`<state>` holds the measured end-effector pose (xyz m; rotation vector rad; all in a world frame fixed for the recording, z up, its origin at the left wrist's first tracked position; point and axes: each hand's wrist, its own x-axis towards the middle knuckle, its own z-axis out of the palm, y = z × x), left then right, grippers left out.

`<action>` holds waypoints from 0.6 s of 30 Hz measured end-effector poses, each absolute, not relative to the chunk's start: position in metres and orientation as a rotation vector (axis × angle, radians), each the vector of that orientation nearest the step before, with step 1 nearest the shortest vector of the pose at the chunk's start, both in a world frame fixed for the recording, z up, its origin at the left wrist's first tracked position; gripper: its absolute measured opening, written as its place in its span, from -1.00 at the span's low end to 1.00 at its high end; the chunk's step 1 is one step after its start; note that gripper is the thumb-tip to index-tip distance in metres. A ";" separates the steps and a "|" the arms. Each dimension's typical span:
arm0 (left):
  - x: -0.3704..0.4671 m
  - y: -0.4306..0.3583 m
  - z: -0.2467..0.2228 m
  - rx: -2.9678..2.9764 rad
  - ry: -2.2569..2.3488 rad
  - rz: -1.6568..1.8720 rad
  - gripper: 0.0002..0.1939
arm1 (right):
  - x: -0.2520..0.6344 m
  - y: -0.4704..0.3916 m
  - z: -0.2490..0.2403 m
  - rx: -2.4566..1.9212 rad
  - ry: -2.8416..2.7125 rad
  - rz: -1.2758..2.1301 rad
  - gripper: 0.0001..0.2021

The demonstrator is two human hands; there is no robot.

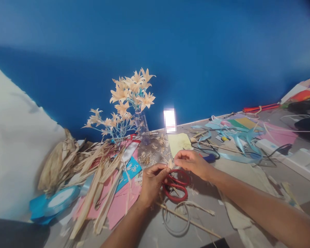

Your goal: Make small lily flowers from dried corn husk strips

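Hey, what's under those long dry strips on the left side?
Pink paper shows under and between the long dry strips. Whatever else the strips and paper cover can't be seen.

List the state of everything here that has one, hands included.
Left hand: fingertips closed on a pale flower piece
Right hand: fingers bent beside the piece, hold unclear
Red scissors: blades hidden, open or shut unclear
Vase flowers: petals spread
Clear vase: upright, holding the flowers
Blue ribbon: loose, looped
Ribbon spool: wound
Husk strips: loose, heaped
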<state>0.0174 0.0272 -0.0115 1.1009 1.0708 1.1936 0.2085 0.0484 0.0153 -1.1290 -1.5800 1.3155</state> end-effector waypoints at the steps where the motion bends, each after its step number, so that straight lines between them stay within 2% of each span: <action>1: 0.017 0.028 -0.012 1.085 1.070 1.187 -0.79 | 0.210 0.049 0.016 -1.132 -1.550 1.312 -0.67; 8: 0.014 0.032 -0.020 1.020 0.944 1.142 -0.75 | 0.227 0.047 0.018 -1.231 -1.602 1.199 -0.69; 11: 0.014 0.031 -0.018 0.999 0.932 1.149 -0.76 | 0.227 0.043 0.015 -1.245 -1.768 1.214 -0.60; 18: 0.017 0.026 -0.009 1.031 0.939 1.185 -0.78 | 0.215 0.038 0.011 -1.023 -1.571 1.565 -0.55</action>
